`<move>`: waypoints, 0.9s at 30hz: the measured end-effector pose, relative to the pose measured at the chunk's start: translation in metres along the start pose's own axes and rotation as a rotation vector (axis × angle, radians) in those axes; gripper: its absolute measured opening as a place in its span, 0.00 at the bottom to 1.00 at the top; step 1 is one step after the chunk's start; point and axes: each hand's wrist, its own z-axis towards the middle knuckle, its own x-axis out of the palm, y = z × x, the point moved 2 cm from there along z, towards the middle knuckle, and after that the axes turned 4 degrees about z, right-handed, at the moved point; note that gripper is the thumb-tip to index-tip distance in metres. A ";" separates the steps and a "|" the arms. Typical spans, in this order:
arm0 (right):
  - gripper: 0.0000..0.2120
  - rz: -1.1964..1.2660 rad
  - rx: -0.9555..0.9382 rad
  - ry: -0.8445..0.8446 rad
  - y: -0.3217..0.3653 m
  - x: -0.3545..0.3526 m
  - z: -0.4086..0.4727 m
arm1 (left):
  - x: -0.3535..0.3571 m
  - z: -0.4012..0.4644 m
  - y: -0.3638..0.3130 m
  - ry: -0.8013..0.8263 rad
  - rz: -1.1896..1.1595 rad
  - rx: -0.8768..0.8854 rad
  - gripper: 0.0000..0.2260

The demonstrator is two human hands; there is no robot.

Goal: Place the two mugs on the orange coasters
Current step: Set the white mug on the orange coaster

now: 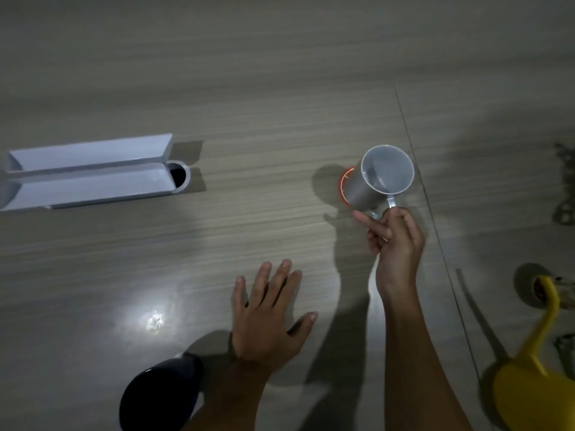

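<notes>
A grey mug (378, 178) is held by its handle in my right hand (395, 241), right of centre. The mug is tilted, its mouth facing up toward me, and it covers most of an orange coaster (343, 185), of which only the left rim shows. Whether the mug's base touches the coaster I cannot tell. My left hand (267, 318) lies flat on the wood-grain table (249, 104) with fingers spread, holding nothing. A dark, mug-like object (158, 396) sits at the bottom edge beside my left forearm. A second coaster is not visible.
A long white open box (90, 175) with a round dark hole at its right end lies at the left. A yellow scoop-like tool (532, 368) rests at the bottom right. Dark cluttered items lie along the right edge. A seam (435, 219) runs down the table.
</notes>
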 end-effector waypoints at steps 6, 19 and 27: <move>0.12 -0.008 -0.034 -0.018 -0.002 0.007 0.012 | 0.001 0.000 0.001 -0.022 0.008 -0.006 0.34; 0.16 0.025 -0.024 -0.062 -0.010 0.002 0.020 | 0.007 0.000 0.002 -0.044 0.022 -0.003 0.35; 0.14 0.039 -0.015 -0.075 -0.016 0.002 0.025 | 0.007 0.000 0.002 -0.073 0.017 -0.003 0.34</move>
